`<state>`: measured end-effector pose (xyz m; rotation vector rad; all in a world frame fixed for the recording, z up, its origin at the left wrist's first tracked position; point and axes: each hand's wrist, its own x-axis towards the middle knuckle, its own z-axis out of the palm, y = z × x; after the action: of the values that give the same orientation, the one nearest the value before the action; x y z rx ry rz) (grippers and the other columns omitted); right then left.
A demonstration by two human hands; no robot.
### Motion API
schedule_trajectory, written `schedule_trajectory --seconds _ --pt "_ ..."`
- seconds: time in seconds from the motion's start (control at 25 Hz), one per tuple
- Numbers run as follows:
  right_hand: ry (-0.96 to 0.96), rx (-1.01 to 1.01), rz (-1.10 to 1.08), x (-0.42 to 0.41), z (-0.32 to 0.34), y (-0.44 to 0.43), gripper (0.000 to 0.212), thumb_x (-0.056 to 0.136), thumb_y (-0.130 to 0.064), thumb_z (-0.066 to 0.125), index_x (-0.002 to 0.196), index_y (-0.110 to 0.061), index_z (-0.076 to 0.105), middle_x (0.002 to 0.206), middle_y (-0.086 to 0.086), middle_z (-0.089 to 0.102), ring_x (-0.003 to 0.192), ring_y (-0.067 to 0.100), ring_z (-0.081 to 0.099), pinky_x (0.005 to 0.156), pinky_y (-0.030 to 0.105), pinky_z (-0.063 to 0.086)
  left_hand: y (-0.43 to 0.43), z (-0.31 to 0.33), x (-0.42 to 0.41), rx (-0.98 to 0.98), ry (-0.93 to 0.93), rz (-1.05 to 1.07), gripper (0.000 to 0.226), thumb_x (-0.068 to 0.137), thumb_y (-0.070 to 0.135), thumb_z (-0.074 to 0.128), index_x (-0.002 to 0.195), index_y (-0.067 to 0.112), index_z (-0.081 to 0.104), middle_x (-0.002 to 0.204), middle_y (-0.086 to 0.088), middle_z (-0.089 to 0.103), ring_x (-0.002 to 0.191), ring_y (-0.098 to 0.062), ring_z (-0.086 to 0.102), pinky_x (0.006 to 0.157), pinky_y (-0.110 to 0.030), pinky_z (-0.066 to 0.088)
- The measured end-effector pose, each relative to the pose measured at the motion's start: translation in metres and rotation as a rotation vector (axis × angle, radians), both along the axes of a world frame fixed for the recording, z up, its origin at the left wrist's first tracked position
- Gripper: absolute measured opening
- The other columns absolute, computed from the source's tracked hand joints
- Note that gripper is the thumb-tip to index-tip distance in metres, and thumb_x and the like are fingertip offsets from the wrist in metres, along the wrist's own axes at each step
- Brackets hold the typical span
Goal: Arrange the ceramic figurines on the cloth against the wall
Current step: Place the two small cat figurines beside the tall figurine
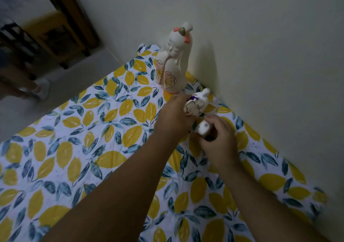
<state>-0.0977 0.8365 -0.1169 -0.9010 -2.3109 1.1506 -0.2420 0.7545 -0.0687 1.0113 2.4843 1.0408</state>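
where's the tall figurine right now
In the head view the tall figurine stands upright on the lemon cloth by the wall, just beyond the left hand.

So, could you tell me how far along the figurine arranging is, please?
Done: the tall figurine stands upright on the lemon-print cloth by the wall. In hand: the left hand and right hand hold a smaller figurine, tilted beside it. Left: setting that one down; no other figurines are in view.
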Motion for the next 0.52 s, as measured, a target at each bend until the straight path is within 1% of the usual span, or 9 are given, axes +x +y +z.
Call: schedule_trajectory --seconds 0.12,0.2,0.28,0.4,0.52 --pt "0.014 0.001 -0.039 0.003 0.002 -0.002 0.049 0.075 -0.017 0.089 0.118 -0.01 0.068 0.125 0.01 0.063 0.116 0.028 0.061 0.092 0.044 0.056 0.0 0.002 -0.001 -0.003 0.006 -0.008 0.034 0.081 0.03 0.079 0.112 0.019 0.068 0.104 -0.006 0.07 0.088 -0.024 0.064 0.064 -0.026 0.038" --pt "0.007 0.013 -0.058 0.006 0.004 -0.006 0.048 0.074 -0.014 0.089 0.117 -0.01 0.068 0.124 0.01 0.063 0.114 0.028 0.061 0.091 0.046 0.056 0.0 0.004 0.0 -0.001 0.011 0.001 0.035 0.08 0.029 0.079 0.112 0.019 0.068 0.104 -0.005 0.07 0.089 -0.024 0.064 0.065 -0.025 0.038" --pt "0.015 0.024 -0.079 0.011 0.002 -0.009 0.048 0.073 -0.009 0.088 0.116 -0.01 0.068 0.122 0.01 0.063 0.114 0.03 0.061 0.089 0.049 0.057 -0.002 0.003 0.001 0.001 0.012 0.01 0.037 0.079 0.029 0.08 0.113 0.02 0.068 0.104 -0.005 0.07 0.089 -0.025 0.065 0.065 -0.028 0.043" --pt "0.033 0.021 -0.076 0.017 0.004 -0.013 0.05 0.073 -0.008 0.087 0.119 -0.011 0.067 0.123 0.007 0.061 0.116 0.03 0.061 0.09 0.048 0.057 -0.003 0.005 0.004 0.008 0.005 0.027 0.042 0.077 0.031 0.08 0.117 0.022 0.068 0.105 -0.003 0.072 0.091 -0.024 0.067 0.071 -0.036 0.055" --pt "0.021 0.018 -0.068 0.017 0.008 -0.012 0.048 0.076 -0.01 0.085 0.12 -0.012 0.065 0.116 -0.003 0.056 0.113 0.027 0.06 0.089 0.049 0.056 -0.004 0.008 0.009 0.025 -0.052 0.086 0.051 0.075 0.027 0.083 0.122 0.021 0.065 0.107 -0.001 0.073 0.095 -0.023 0.067 0.076 -0.039 0.057"
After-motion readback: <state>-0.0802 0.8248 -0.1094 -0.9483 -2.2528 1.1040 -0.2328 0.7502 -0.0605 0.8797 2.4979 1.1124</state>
